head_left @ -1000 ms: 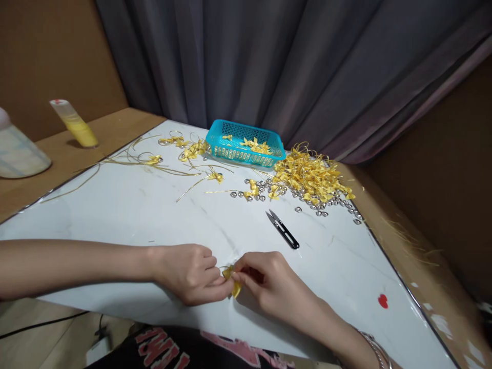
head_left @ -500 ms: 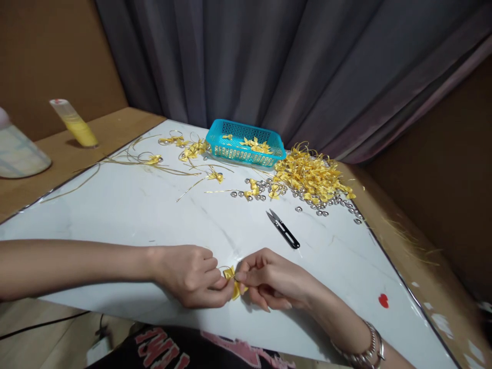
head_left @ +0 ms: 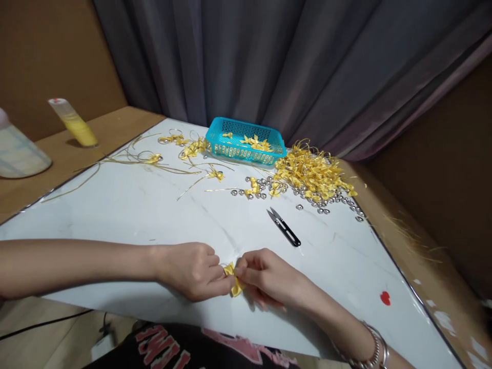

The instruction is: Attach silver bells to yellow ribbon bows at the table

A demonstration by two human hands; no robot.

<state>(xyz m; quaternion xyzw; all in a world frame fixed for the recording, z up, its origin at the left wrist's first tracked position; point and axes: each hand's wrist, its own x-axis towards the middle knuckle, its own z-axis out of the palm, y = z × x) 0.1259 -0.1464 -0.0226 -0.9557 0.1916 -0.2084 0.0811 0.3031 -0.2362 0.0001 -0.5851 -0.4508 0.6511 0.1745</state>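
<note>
My left hand (head_left: 194, 271) and my right hand (head_left: 267, 277) meet near the front edge of the white marble-look table top (head_left: 154, 215). Both pinch a small yellow ribbon bow (head_left: 234, 279) between thumb and fingertips, left hand on its left side, right hand on its right. The other fingers of each hand are curled. A thin metal ring seems to show at the bow's top, but it is too small to be sure. A silver bracelet (head_left: 374, 348) circles my right wrist.
Black thread snips (head_left: 284, 228) lie beyond my right hand. Further back are a blue basket (head_left: 246, 143) with yellow bows, a heap of yellow ribbon pieces (head_left: 311, 174), scattered silver beads (head_left: 326, 205), loose bows with long tails (head_left: 184, 148), a yellow tube (head_left: 73, 122) and a red sticker (head_left: 385, 298).
My right hand turned from knuckles-up to a flatter pinch, and its wrist dropped lower. The bow stayed between both hands, now more spread and visible.
</note>
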